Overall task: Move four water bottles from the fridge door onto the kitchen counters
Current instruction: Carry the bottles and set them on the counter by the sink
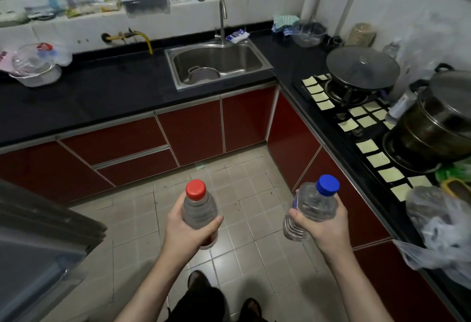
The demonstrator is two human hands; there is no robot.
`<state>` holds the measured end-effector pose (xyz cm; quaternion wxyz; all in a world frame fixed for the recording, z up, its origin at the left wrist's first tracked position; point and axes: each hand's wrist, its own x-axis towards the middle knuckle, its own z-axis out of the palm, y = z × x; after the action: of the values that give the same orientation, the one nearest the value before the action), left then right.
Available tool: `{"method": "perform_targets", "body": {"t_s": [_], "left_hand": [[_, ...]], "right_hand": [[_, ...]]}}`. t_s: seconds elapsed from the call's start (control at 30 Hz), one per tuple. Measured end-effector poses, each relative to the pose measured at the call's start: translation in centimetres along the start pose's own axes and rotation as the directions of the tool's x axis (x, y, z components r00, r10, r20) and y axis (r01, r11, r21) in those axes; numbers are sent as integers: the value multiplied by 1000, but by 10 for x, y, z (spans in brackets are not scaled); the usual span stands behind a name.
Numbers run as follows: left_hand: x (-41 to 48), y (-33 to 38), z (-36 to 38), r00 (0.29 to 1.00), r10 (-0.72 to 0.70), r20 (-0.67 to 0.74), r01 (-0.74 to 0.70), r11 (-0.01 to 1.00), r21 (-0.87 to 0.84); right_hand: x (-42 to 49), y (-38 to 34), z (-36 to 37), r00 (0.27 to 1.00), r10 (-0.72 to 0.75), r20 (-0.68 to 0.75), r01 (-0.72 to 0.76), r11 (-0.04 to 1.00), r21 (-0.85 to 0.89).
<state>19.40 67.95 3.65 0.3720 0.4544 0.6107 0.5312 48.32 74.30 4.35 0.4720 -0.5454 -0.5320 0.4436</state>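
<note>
Clear bottles [200,210], red and blue caps

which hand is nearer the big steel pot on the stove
Right. The right hand, holding the blue-capped bottle, is just left of and below the steel pot; the left hand, with the red-capped bottle, is farther left.

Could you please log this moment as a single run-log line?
left hand: holds red-capped bottle | right hand: holds blue-capped bottle | both upright above floor | counter: not reached
</note>
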Motion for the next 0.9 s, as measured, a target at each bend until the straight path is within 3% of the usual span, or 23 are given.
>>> {"method": "perform_targets", "body": {"t_s": [0.67,0.9], "left_hand": [[285,-9,21,961,52,273,-40,998,-49],[358,-18,49,971,41,236,-46,999,15]], "right_hand": [[191,-13,74,974,83,-210,-97,994,-57],[269,-8,82,978,184,-101,-173,978,116]]}}
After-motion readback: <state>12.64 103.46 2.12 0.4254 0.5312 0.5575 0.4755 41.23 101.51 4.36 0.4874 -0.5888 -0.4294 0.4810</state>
